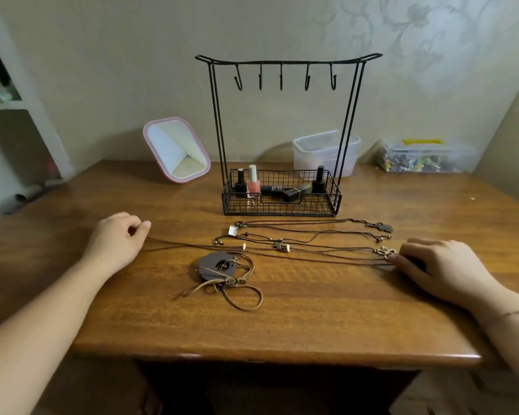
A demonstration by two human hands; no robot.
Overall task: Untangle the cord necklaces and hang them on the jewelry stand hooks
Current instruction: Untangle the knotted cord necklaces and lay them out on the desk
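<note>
Nearest the camera, two bare forearms reach onto the wooden table (282, 333), hands well apart. From the single head view, the left hand (116, 239) has its fingers curled and appears to pinch one end of a thin dark cord necklace (282, 257), while the right hand (432, 265) rests with fingertips on the far end, touching a small flower-shaped pendant (385, 252); whether it pinches or merely presses cannot be told. Holding both ends apart seems meant to draw this cord out straight so it lies free of the others. Just behind it several more thin cord necklaces (297, 235) lie stretched side by side, and in front sits a round wooden pendant (216, 265) on a looped tan leather cord (243, 298), looking not yet sorted. Beyond them stands the black wire jewelry stand (285, 59), all five hooks (280, 79) bare, its basket holding nail polish bottles (253, 181). Hanging looks not yet begun.
</note>
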